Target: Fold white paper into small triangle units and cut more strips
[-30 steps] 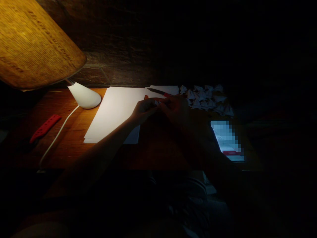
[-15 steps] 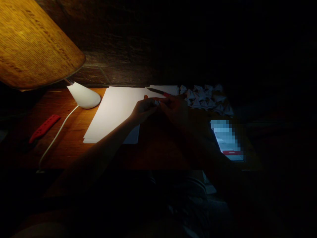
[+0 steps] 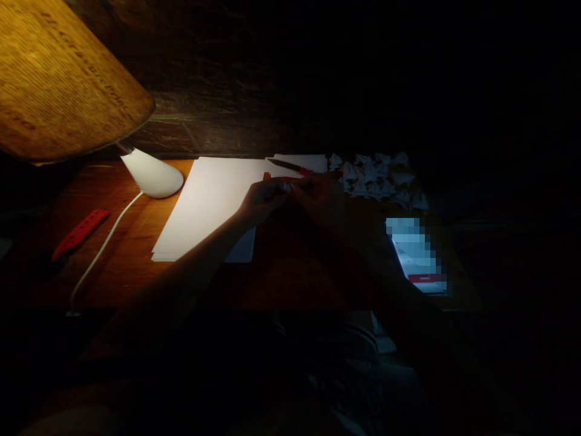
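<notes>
White paper (image 3: 288, 188), a small piece, lay between the left hand (image 3: 258, 200) and the right hand (image 3: 323, 197), both pinching it over the table (image 3: 290, 278), the two arms (image 3: 202, 251) slanted forward and inward.

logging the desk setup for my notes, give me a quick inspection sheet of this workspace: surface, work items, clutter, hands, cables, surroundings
surface: wooden table, lamplit at left, dim at right
work items: small folded paper in hand; white paper sheets; cluster of folded paper pieces at far right
clutter: red-handled knife on paper behind the hands; lit phone at right; red slotted object at left, kind unclear
hands: left hand and right hand pinch the small folded paper together
cables: white cord from the table lamp
surroundings: dark wall behind; right side too dark to tell
</notes>
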`<action>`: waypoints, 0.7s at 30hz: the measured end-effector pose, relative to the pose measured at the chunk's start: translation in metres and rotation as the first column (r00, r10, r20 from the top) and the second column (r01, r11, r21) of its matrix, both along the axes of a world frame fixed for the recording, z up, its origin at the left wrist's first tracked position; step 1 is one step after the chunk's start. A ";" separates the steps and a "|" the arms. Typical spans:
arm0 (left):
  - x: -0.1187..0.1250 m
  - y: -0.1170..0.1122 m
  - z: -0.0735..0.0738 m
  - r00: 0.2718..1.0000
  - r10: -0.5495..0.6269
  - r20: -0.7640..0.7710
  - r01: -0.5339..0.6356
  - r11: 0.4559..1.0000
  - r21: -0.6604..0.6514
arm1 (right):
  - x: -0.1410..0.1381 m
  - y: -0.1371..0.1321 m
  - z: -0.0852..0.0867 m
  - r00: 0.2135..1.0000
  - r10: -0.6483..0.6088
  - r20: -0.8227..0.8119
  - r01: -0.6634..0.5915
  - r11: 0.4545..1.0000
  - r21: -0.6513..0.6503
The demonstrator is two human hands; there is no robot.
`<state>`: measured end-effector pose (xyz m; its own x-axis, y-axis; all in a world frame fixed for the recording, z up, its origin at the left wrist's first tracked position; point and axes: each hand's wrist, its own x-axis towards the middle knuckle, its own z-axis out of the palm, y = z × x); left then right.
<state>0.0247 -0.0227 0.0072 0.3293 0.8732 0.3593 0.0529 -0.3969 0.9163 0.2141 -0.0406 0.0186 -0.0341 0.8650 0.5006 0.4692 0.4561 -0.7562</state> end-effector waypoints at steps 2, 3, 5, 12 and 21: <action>0.000 -0.001 0.001 1.000 0.001 -0.007 -0.001 1.000 -0.007 | 0.002 0.000 0.001 1.000 0.022 0.005 -0.022 1.000 0.002; 0.001 -0.001 0.001 1.000 0.002 -0.011 -0.003 1.000 -0.010 | 0.002 0.000 0.001 0.999 0.033 0.006 -0.033 0.999 0.002; 0.001 -0.002 0.001 1.000 0.008 -0.015 -0.008 1.000 -0.014 | 0.003 0.000 0.001 0.999 0.044 0.008 -0.044 0.999 0.004; 0.001 0.001 -0.001 1.000 -0.026 -0.010 0.027 1.000 0.012 | 0.004 0.005 -0.002 0.999 0.036 0.016 -0.036 0.999 0.021; 0.000 0.001 -0.002 0.999 -0.034 -0.004 0.034 0.999 0.007 | 0.006 0.007 -0.003 0.995 0.097 0.008 -0.097 0.995 0.001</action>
<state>0.0246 -0.0212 0.0056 0.3599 0.8592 0.3636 0.0431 -0.4046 0.9135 0.2203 -0.0334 0.0152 -0.1219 0.8568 0.5010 0.4285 0.5007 -0.7521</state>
